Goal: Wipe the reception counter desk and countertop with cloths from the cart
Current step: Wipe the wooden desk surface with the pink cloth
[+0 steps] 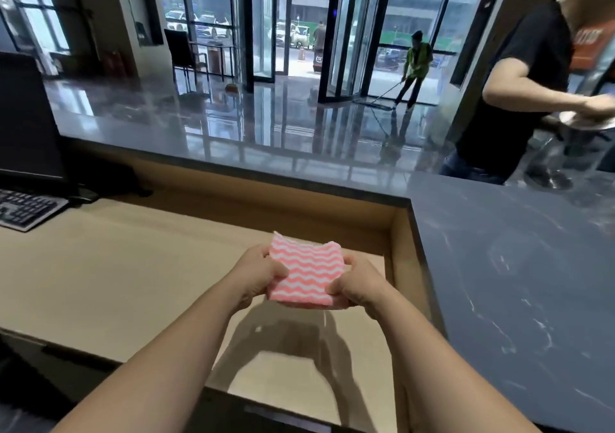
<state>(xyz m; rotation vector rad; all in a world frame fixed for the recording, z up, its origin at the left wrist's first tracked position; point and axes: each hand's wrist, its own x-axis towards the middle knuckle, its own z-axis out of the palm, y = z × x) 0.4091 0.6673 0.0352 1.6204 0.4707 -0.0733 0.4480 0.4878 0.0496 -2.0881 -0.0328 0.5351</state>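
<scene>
A folded cloth (pixel 303 271), soft and slightly rumpled, with pink and white wavy stripes, is held up in the air above the beige counter (pixel 100 282), close to its right-hand corner. The left hand (pixel 258 271) pinches the cloth's left edge and the right hand (pixel 357 286) its right edge. Each thumb lies on top, and the other fingers curl round underneath, where they are mostly hidden. The cloth is roughly square; its top edge dips in the middle and its underside cannot be seen. The beige counter is matt and smooth, walled by a tan wood-toned upstand, and the arms throw a blurred shadow on it. Above and to the right runs the dark counter (pixel 515 266), a polished grey stone-like slab with pale veins. At the far left a black keyboard (pixel 26 209) and a dark monitor (pixel 26 123) are both cut off by the frame. A person in a black shirt (pixel 519 93) stands beyond the dark counter, blurred and partly out of frame. Further off a figure in a yellow-green vest (pixel 416 66) stands with a mop on the glossy, reflective floor (pixel 266 106).
</scene>
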